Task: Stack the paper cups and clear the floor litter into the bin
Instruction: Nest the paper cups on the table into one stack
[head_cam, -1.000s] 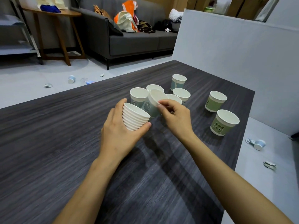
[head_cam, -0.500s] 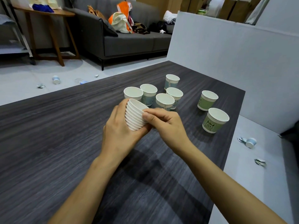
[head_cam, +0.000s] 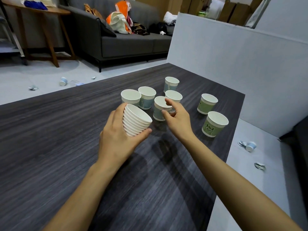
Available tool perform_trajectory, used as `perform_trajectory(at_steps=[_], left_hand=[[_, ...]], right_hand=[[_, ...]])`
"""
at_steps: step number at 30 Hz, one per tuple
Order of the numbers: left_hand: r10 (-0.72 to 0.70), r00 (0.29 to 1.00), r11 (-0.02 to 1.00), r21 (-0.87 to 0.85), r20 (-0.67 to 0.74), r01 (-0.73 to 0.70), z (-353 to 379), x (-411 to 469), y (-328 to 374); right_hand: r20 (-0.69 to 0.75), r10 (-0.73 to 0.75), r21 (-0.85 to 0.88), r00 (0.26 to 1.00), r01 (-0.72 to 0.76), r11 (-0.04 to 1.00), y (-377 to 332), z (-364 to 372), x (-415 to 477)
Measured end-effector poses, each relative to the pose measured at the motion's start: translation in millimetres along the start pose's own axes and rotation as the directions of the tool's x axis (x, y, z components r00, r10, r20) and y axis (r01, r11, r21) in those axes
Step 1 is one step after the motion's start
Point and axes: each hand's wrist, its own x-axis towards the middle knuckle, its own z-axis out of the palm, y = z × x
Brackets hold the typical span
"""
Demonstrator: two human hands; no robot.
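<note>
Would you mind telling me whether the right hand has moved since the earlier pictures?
Yes. The right hand has left the stack and gone forward across the table to the blue cup, which it now pinches at the rim.

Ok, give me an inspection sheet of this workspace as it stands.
Surface: dark wood-grain table.
Job's things: stack of white nested paper cups; upright, five pale blue paper cups and two green paper cups.
Clutter: tipped paper cup and crumpled scraps on the grey floor, more at far left; no bin seen.
Grips: left hand holds the stack; right hand pinches the nearest pale blue cup by its rim.
Cables: nothing seen.
Surroundings: grey sofa with bags, wooden side table, grey partition.
</note>
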Motion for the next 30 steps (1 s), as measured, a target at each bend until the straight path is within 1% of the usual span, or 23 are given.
perform_trajectory(at_steps=[3,5,8,11,13,15,16,19,21,26,30], left_hand=[[-0.005,1.0,1.0,-0.015,-0.006,0.005,0.4,-0.2,-0.5],[-0.004,1.0,1.0,-0.016,-0.008,0.003,0.8,-0.2,-1.0],[-0.009,1.0,1.0,-0.017,-0.007,0.009,1.3,-0.4,-1.4],[-0.012,1.0,1.0,-0.01,-0.012,0.012,1.1,0.1,-2.6],[-0.019,1.0,1.0,-0.015,-0.014,0.019,1.0,0.8,-3.1],[-0.013,1.0,1.0,-0.014,-0.017,0.013,1.0,0.7,-3.7],[-0.011,1.0,1.0,-0.013,-0.016,0.011,0.9,0.3,-3.3],[-0.01,1.0,1.0,-0.01,-0.003,0.01,1.2,-1.2,-1.4],[-0.008,1.0,1.0,0.001,0.001,0.008,1.3,-1.6,0.6],[-0.01,1.0,1.0,0.018,0.014,0.009,0.9,-1.2,3.4],[-0.001,0.999,1.0,-0.008,0.036,0.001,4.3,-6.1,14.6]], right_hand=[[0.099,-0.028,-0.162,0.995,0.044,0.986,2.6,5.8,9.9],[0.147,-0.015,-0.247,0.989,0.052,0.968,4.3,10.6,16.0],[0.133,0.003,-0.262,0.991,0.032,0.965,5.9,15.1,17.6],[0.032,-0.056,-0.141,0.998,0.06,0.988,0.5,15.4,10.7],[-0.04,-0.063,0.036,0.997,0.064,0.997,-9.5,11.3,4.4],[-0.096,-0.076,0.244,0.992,0.098,0.965,-22.7,3.8,-2.7],[-0.117,-0.101,0.307,0.988,0.133,0.942,-29.4,-0.9,-6.6],[-0.162,-0.188,0.365,0.969,0.236,0.901,-47.1,-10.4,-17.2],[-0.147,-0.215,0.38,0.965,0.256,0.889,-54.5,-11.9,-22.7],[-0.057,-0.235,0.394,0.97,0.238,0.888,-55.3,-13.9,-33.3],[0.097,-0.209,0.419,0.973,0.15,0.896,-46.2,-13.4,-51.4]])
